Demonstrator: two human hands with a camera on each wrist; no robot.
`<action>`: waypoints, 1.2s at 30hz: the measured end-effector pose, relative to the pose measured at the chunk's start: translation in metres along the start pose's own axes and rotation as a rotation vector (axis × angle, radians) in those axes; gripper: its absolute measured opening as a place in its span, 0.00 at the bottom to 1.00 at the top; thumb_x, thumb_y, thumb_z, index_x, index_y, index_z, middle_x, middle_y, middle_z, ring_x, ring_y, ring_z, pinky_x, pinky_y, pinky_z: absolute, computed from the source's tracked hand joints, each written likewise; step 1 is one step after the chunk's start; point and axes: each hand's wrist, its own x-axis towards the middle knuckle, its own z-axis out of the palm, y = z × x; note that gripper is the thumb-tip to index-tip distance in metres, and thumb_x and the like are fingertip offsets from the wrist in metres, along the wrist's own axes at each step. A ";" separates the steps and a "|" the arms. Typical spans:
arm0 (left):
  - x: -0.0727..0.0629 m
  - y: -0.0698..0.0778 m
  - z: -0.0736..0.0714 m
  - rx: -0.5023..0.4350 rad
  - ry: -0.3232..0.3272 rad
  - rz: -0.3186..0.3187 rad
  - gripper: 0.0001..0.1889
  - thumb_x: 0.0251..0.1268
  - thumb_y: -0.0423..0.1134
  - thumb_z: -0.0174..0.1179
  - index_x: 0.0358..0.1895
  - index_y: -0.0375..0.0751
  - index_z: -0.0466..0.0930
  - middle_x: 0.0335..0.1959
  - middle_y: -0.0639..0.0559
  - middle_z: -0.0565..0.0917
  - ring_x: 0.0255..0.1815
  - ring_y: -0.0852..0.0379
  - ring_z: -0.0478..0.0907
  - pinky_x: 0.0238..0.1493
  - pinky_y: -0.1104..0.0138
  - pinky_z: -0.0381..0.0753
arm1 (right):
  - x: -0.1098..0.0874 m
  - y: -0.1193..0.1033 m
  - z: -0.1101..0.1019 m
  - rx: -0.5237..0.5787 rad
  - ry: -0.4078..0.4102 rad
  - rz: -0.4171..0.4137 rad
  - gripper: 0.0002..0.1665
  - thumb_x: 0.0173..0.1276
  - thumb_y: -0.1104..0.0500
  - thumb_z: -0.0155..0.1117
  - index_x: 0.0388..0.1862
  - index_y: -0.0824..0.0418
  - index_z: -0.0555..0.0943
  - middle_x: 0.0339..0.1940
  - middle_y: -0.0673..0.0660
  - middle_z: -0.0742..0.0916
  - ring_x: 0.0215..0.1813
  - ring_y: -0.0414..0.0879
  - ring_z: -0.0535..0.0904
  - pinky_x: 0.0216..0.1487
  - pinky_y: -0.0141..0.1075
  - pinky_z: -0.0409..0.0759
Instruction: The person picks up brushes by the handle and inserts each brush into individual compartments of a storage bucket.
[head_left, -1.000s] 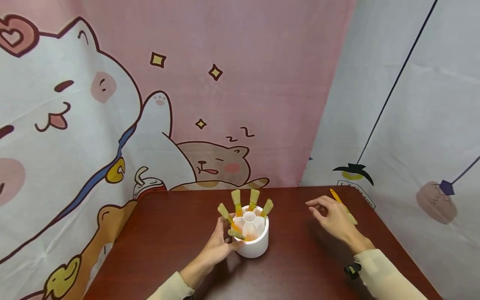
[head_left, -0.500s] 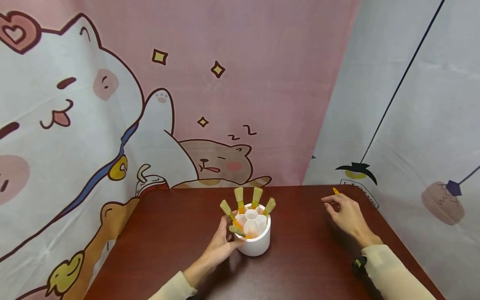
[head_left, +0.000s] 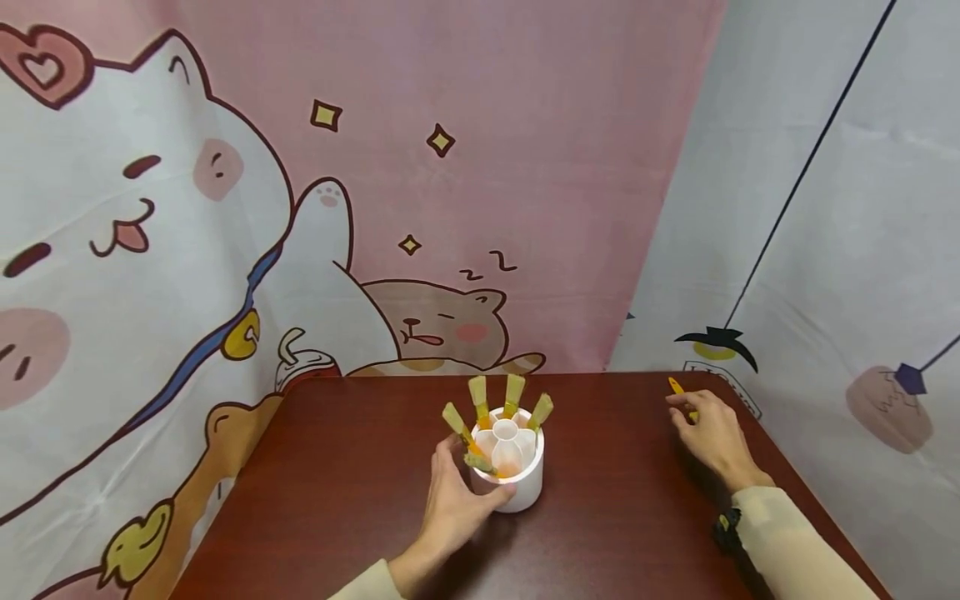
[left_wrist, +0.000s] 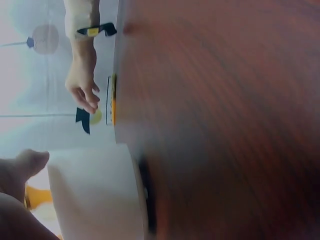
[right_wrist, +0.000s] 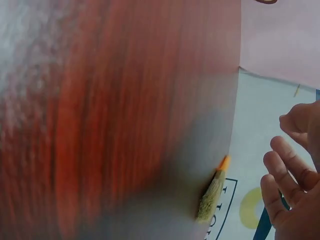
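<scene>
A round white brush holder [head_left: 528,487] with petal-shaped compartments stands on the table, several brushes [head_left: 480,396] in it with bristles up. My left hand [head_left: 453,504] grips its near left side, thumb across the front and fingers along the left. In the left wrist view the holder's wall [left_wrist: 100,195] fills the lower left. One more brush, with an orange-yellow handle [head_left: 677,386], lies at the table's right; its bristles [right_wrist: 209,205] show in the right wrist view. Over this brush hovers my right hand [head_left: 714,437], fingers loosely bent, holding nothing.
The dark red-brown table [head_left: 360,467] reaches to a cloth backdrop [head_left: 555,167] printed with cartoon cats behind and at both sides. The loose brush lies near the table's right edge.
My right hand has moved right, from beside the loose brush to over it, covering most of it in the head view. My left thumb has slid farther around the holder's front.
</scene>
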 end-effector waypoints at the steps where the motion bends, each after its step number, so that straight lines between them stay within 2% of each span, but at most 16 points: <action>1: -0.002 0.002 0.003 0.011 0.015 -0.007 0.63 0.43 0.54 0.96 0.82 0.40 0.68 0.74 0.38 0.79 0.76 0.38 0.80 0.76 0.40 0.82 | -0.001 0.002 0.000 -0.005 -0.004 0.010 0.16 0.80 0.64 0.77 0.62 0.63 0.93 0.64 0.73 0.89 0.60 0.73 0.88 0.57 0.75 0.87; 7: -0.005 0.010 0.015 0.010 0.062 -0.067 0.64 0.40 0.58 0.98 0.80 0.41 0.69 0.72 0.40 0.77 0.76 0.38 0.79 0.76 0.37 0.81 | -0.002 0.013 0.002 -0.046 -0.033 0.062 0.17 0.80 0.63 0.76 0.63 0.68 0.92 0.65 0.79 0.86 0.61 0.79 0.84 0.58 0.77 0.85; 10: -0.003 0.011 0.017 0.002 0.068 -0.088 0.62 0.42 0.59 0.97 0.79 0.42 0.70 0.72 0.42 0.77 0.76 0.39 0.79 0.75 0.37 0.82 | 0.000 0.017 0.003 -0.066 -0.046 0.087 0.18 0.80 0.62 0.76 0.63 0.69 0.91 0.66 0.80 0.86 0.62 0.80 0.84 0.56 0.77 0.84; 14: -0.001 0.009 0.016 -0.015 0.060 -0.086 0.59 0.43 0.58 0.97 0.77 0.43 0.71 0.71 0.43 0.78 0.75 0.40 0.80 0.74 0.38 0.82 | 0.003 0.020 0.002 -0.087 -0.068 0.118 0.20 0.79 0.60 0.76 0.64 0.70 0.91 0.65 0.81 0.86 0.61 0.80 0.84 0.51 0.75 0.86; 19: 0.001 0.006 0.010 -0.048 0.009 -0.060 0.56 0.46 0.54 0.96 0.77 0.43 0.71 0.70 0.43 0.80 0.75 0.40 0.82 0.78 0.40 0.81 | 0.004 0.027 -0.002 -0.107 -0.121 0.177 0.24 0.80 0.59 0.75 0.67 0.73 0.88 0.64 0.83 0.84 0.59 0.80 0.83 0.48 0.73 0.86; 24: 0.005 0.004 0.001 -0.093 -0.074 -0.046 0.54 0.51 0.51 0.94 0.79 0.44 0.70 0.74 0.43 0.84 0.78 0.41 0.82 0.81 0.40 0.79 | 0.005 0.035 -0.003 -0.120 -0.173 0.267 0.29 0.82 0.55 0.71 0.72 0.73 0.85 0.67 0.86 0.81 0.60 0.84 0.81 0.45 0.72 0.84; 28: 0.008 0.003 -0.007 -0.124 -0.137 -0.053 0.54 0.54 0.48 0.93 0.81 0.45 0.68 0.73 0.44 0.88 0.76 0.42 0.84 0.78 0.40 0.81 | 0.008 0.039 -0.003 -0.126 -0.190 0.303 0.31 0.82 0.54 0.71 0.73 0.74 0.84 0.67 0.86 0.81 0.60 0.84 0.81 0.44 0.70 0.85; 36: 0.012 0.003 -0.013 -0.129 -0.193 -0.058 0.52 0.57 0.45 0.92 0.82 0.47 0.68 0.72 0.42 0.90 0.73 0.42 0.86 0.78 0.38 0.81 | 0.016 0.041 -0.002 -0.151 -0.218 0.372 0.33 0.83 0.52 0.73 0.72 0.78 0.82 0.65 0.86 0.83 0.60 0.83 0.81 0.45 0.68 0.85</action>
